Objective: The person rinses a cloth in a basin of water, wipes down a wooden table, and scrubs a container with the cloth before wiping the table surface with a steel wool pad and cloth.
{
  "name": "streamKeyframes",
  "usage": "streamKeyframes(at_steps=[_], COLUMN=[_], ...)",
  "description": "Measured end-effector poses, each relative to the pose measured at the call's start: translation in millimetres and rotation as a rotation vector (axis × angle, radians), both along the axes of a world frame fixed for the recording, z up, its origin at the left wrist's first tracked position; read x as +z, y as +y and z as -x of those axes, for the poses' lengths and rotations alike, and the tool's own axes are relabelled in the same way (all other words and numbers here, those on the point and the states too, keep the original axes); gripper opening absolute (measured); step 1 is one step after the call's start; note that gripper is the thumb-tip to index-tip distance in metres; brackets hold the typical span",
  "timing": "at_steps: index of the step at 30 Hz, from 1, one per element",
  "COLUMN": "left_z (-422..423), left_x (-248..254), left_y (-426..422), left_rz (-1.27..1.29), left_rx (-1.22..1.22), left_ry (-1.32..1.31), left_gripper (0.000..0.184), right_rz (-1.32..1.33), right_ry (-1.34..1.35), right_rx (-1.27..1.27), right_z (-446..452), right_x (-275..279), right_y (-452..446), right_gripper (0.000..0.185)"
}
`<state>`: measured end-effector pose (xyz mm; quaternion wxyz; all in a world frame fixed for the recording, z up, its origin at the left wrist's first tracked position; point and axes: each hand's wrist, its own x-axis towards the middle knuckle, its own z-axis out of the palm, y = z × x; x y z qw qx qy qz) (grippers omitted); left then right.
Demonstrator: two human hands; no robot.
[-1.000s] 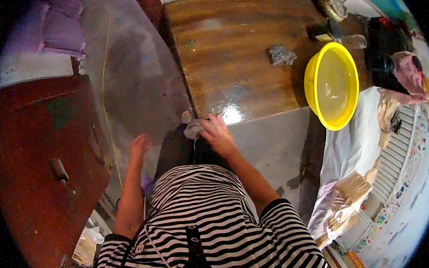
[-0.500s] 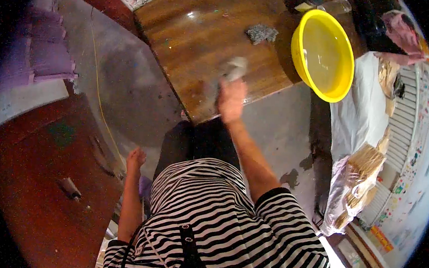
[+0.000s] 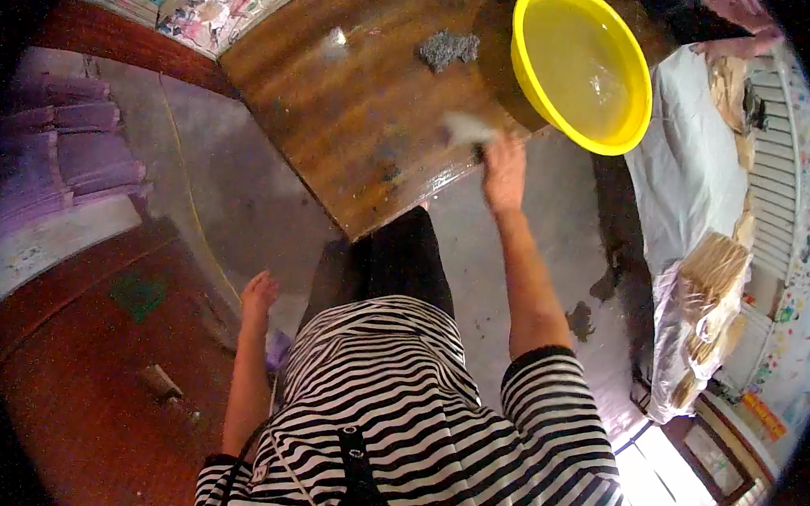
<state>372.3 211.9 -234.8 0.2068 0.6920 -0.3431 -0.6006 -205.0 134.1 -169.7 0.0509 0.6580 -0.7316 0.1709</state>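
Note:
My right hand is closed round a pale rag, which is smeared by motion, so its shape is hard to make out. Both are over the near right edge of the brown wooden table. A grey steel wool scourer lies farther back on the tabletop. To its right stands a yellow basin with cloudy water in it. Low on the left, my left hand hangs beside my body with loosely parted fingers and holds nothing.
A reddish-brown surface with a small block on it is at my left. Purple stacked material stands beyond it. A yellow cord runs along the floor. On the right are white sheeting, brown bundles and a radiator.
My right hand has moved right with the rag, toward the table's edge. The left hand's fingers have loosened. The view has shifted, so the basin and scourer appear higher and farther left.

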Motion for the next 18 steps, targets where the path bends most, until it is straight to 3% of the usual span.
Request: streamKeyframes(at_steps=[3, 5, 7, 10, 14, 17, 18], left_z=[-6, -11, -7, 8, 48, 55, 51], left_x=[-5, -12, -6, 16, 61, 62, 57], left_y=[4, 9, 12, 8, -21, -25, -25], left_rz=[-0.016, 0.03, 0.075, 0.103, -0.099, -0.041, -0.078], left_rx=[-0.102, -0.118, -0.111, -0.093, 0.171, 0.224, 0.201], left_ry=[-0.088, -0.063, -0.024, -0.029, 0.039, 0.142, 0.113], left_gripper=[0.035, 0.035, 0.034, 0.032, 0.029, 0.027, 0.027], right_rz=[0.106, 0.124, -0.028, -0.024, -0.204, -0.672, -0.593], right_ry=[0.009, -0.124, -0.198, -0.229, -0.433, -1.491, -1.572], right_rx=[-0.312, -0.18, -0.046, 0.331, 0.544, 0.189, 0.184], right_z=[4, -34, -93, -188, -224, -218, -201], right_x=[-10, -13, -14, -19, 11, 30, 25], right_y=[-27, -18, 6, 43, 29, -11, -25], right_gripper=[0.03, 0.03, 0.029, 0.027, 0.024, 0.023, 0.024])
